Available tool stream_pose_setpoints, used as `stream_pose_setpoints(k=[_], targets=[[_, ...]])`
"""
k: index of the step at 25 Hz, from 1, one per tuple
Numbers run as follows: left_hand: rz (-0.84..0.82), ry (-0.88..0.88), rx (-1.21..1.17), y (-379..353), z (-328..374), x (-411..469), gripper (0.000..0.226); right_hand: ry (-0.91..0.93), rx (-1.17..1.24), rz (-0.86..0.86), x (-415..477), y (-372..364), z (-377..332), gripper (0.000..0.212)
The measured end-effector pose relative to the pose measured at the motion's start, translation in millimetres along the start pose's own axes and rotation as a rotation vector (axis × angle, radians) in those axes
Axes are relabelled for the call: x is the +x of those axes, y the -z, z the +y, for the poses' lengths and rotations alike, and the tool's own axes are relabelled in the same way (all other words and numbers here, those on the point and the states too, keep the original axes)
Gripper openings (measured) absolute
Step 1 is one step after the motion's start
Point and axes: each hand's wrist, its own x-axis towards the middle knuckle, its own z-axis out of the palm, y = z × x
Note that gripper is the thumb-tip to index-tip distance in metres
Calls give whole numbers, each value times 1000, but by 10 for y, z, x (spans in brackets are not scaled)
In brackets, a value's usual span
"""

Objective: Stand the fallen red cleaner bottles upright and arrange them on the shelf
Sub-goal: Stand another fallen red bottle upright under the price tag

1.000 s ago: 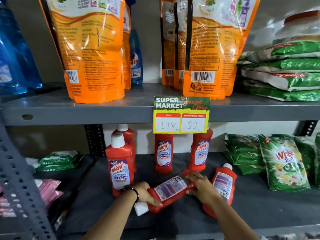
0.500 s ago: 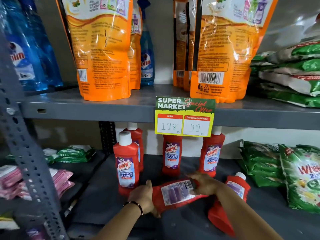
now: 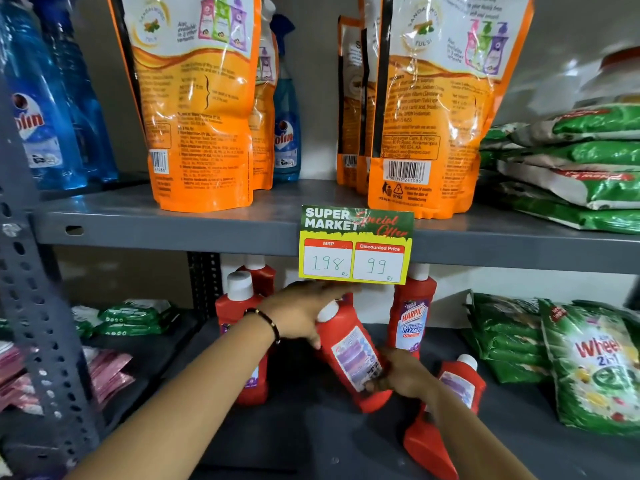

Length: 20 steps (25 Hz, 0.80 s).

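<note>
A red cleaner bottle [image 3: 349, 358] with a white cap is tilted nearly upright on the dark lower shelf [image 3: 311, 441], back label toward me. My left hand [image 3: 301, 313] grips its neck near the cap. My right hand [image 3: 401, 375] holds its lower part. Another red bottle [image 3: 446, 407] lies fallen to the right, partly under my right forearm. Upright red bottles stand at the left front [image 3: 239, 306], behind it [image 3: 259, 271], and at the right back [image 3: 410, 313]; one more is mostly hidden behind my left hand.
A yellow price tag [image 3: 355, 245] hangs from the upper shelf edge [image 3: 173, 230] just above the bottles. Green detergent packs [image 3: 588, 362] fill the right of the lower shelf. Small green packets [image 3: 135, 317] lie at the left. Orange pouches [image 3: 197, 109] stand above.
The bottle that lay flat in both hands has been swung up to nearly upright, cap now at the top. My left hand rose with the cap end; the camera moved closer.
</note>
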Motion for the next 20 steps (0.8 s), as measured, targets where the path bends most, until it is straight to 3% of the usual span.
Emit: stream_pose_setpoints(k=[5,7,9,20], targets=[[278,229,-940,-385,-85,170,62,-146,396,118,131,-483,-16,29],[390,271,-1166,-648,-196,226,52,-188,415,231,265,-632,61,50],[431,316,-1359,-815,-292,245,47,-202,457,241,451,-791,284,67],[499,275,-1474,-830,-312,158,36,-184,458,214,251,-694,53,40]])
